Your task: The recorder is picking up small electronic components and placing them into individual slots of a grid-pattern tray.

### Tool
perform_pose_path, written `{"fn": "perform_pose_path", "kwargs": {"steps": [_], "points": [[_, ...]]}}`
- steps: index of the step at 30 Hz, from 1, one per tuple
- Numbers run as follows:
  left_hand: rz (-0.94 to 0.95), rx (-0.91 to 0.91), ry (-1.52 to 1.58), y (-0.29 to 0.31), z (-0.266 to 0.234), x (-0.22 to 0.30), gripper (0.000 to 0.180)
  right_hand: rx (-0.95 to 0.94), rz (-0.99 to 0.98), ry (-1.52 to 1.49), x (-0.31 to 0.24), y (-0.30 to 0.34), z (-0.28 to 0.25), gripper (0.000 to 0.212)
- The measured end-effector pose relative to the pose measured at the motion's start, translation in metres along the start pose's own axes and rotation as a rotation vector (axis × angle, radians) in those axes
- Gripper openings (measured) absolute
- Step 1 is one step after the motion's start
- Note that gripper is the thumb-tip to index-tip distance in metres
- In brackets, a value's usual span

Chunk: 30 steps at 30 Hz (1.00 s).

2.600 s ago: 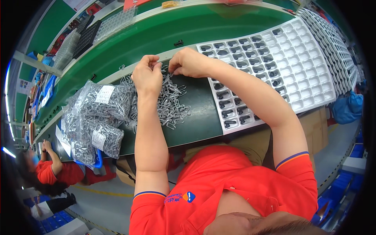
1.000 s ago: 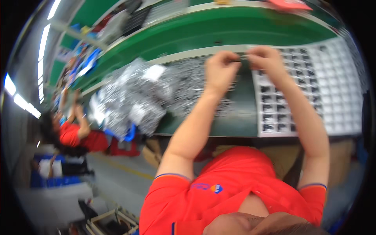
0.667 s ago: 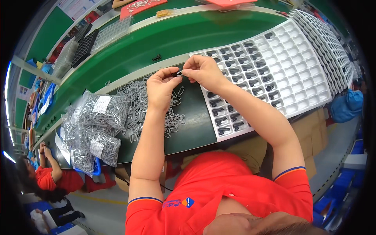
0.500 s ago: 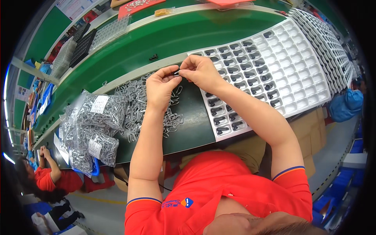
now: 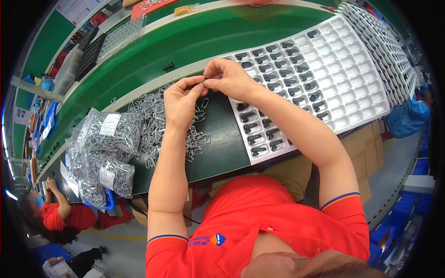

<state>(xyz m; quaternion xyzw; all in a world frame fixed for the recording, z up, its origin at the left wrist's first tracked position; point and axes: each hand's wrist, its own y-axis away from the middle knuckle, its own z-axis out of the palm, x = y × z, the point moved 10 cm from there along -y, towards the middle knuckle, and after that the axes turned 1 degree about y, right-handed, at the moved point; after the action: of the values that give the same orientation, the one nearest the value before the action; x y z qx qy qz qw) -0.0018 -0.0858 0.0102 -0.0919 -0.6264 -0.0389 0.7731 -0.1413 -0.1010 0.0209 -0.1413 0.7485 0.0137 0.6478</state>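
Note:
My left hand and my right hand meet at the fingertips above the dark green work surface. Both are closed in a pinch on a small black part, mostly covered by the fingers. Left of my left hand, and partly behind its forearm, lies a loose heap of grey metal wire hooks. Under and beyond my right forearm, a white moulded tray holds black parts in many of its left pockets. Most pockets on its right side hold nothing.
Clear bags of grey hooks are piled at the left. A green conveyor belt runs behind the work surface, with a lone black part on it. Stacked white trays stand far right. Another person in a red shirt works at far left.
The whole view has shifted slightly. My hands stay together in their pinch, and the small black part between the fingertips is more hidden now.

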Motion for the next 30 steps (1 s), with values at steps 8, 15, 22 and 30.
{"fn": "perform_pose_path", "kwargs": {"steps": [8,15,22,30], "points": [[0.023,0.014,-0.067,-0.003,-0.002,0.005,0.018,-0.003,-0.092,0.049,-0.002,0.0,0.009,0.011],[0.1,0.073,-0.068,-0.007,-0.011,0.007,0.016,-0.028,-0.107,-0.007,-0.008,-0.016,0.01,0.011],[0.335,0.207,-0.584,0.001,0.002,0.027,0.019,0.228,-0.2,0.548,0.016,-0.093,-0.059,0.01],[0.473,-0.267,-1.126,-0.015,0.115,-0.003,0.012,0.283,-0.224,1.046,0.016,-0.108,-0.051,0.008]]}}
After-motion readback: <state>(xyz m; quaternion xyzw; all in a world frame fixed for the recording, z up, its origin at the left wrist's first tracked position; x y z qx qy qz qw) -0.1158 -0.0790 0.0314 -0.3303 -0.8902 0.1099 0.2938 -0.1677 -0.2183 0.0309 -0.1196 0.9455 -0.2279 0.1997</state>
